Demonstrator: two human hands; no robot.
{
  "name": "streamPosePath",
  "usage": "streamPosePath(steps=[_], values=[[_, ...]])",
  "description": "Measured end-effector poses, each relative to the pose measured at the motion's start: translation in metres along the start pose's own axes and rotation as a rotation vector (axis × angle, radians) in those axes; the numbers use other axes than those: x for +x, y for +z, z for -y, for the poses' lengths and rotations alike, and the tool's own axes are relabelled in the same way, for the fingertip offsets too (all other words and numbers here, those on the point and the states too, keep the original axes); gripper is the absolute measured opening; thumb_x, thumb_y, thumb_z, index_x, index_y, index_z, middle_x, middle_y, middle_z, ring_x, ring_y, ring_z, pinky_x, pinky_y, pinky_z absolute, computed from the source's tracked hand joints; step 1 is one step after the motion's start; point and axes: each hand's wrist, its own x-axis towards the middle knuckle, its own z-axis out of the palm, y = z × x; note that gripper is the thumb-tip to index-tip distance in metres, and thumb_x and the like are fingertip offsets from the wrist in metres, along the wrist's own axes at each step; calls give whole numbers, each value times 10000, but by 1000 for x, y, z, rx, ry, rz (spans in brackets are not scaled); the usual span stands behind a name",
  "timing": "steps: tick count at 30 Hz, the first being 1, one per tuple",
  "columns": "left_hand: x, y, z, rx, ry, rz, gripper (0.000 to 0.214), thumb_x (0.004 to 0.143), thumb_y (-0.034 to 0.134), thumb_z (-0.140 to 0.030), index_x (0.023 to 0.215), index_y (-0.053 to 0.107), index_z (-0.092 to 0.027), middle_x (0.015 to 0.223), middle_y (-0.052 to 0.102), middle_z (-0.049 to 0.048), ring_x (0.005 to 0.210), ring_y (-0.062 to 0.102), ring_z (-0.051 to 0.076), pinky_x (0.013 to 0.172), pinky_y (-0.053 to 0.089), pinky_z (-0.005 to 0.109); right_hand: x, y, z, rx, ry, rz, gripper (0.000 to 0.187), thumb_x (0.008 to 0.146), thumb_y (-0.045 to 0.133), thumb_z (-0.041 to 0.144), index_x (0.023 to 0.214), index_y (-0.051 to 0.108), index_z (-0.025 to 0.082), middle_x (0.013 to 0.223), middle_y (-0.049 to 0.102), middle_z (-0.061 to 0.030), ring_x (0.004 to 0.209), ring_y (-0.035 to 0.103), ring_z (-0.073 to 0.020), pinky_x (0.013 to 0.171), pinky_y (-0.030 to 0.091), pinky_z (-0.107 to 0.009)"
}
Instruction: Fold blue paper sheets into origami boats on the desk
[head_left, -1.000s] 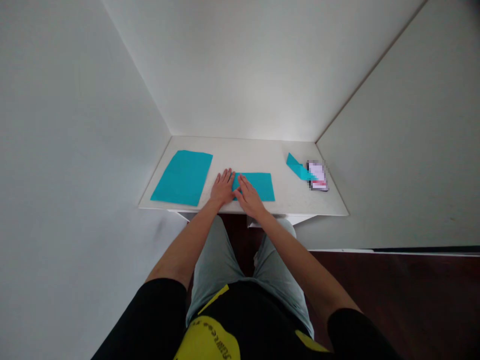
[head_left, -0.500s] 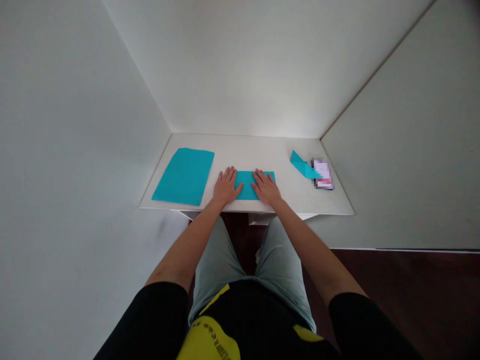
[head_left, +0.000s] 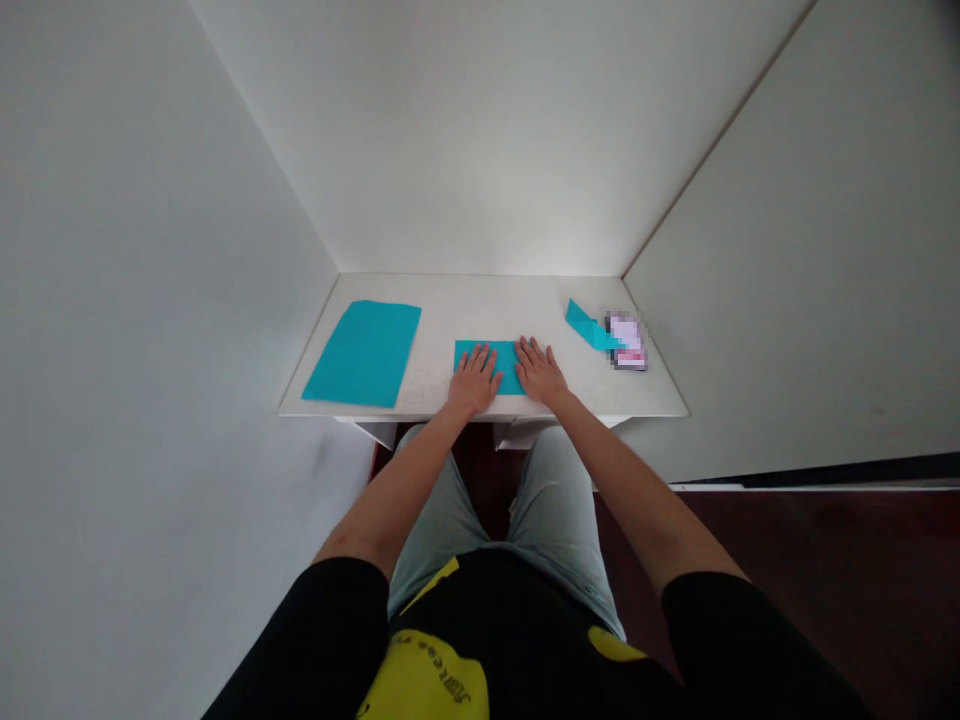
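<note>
A small rectangle of blue paper point(head_left: 509, 368), seemingly folded, lies flat near the front edge of the white table. My left hand point(head_left: 475, 378) rests on its left and middle part, palm down with fingers spread. On its right end lies my right hand point(head_left: 540, 374), flat with the fingers apart. Both hands press on the paper without gripping it, and they cover part of it.
A larger blue sheet point(head_left: 365, 353) lies at the left of the white table point(head_left: 465, 300). A folded blue strip point(head_left: 589, 328) reaches over a pixelated phone-like object point(head_left: 628, 342) at the right. Walls close in the table on the left, back and right.
My left hand has slid right, from the paper's left edge onto its middle. My right hand has shifted slightly toward the paper's right edge. The camera view has moved a little.
</note>
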Motion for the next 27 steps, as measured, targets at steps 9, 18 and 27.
streamPosePath(steps=[9, 18, 27], values=[[-18, -13, 43, 30, -52, 39, 673, 1135, 311, -428, 1719, 358, -97, 1811, 257, 155, 1705, 198, 309, 1389, 191, 549, -53, -1, -18, 31, -126, 35, 776, 1128, 206, 576, 1761, 240, 129, 1823, 226, -133, 1698, 223, -322, 1375, 169, -597], [-37, -5, 6, -92, 102, -62, 526, 1111, 412, -315, 1601, 577, -219, 1719, 486, 94, 1633, 397, 281, 1359, 309, 529, -97, 2, -4, 68, -189, -93, 964, 956, 634, 693, 1678, 424, 89, 1706, 445, -248, 1566, 408, -418, 1342, 197, -609], [-45, -6, 25, -180, 248, 15, 763, 1084, 454, -631, 1685, 431, -161, 1759, 410, 125, 1660, 345, 265, 1389, 243, 472, -79, -16, 6, 181, 70, -149, 373, 1102, 518, 487, 1207, 771, 234, 1234, 699, -144, 1162, 606, -334, 998, 476, -472]])
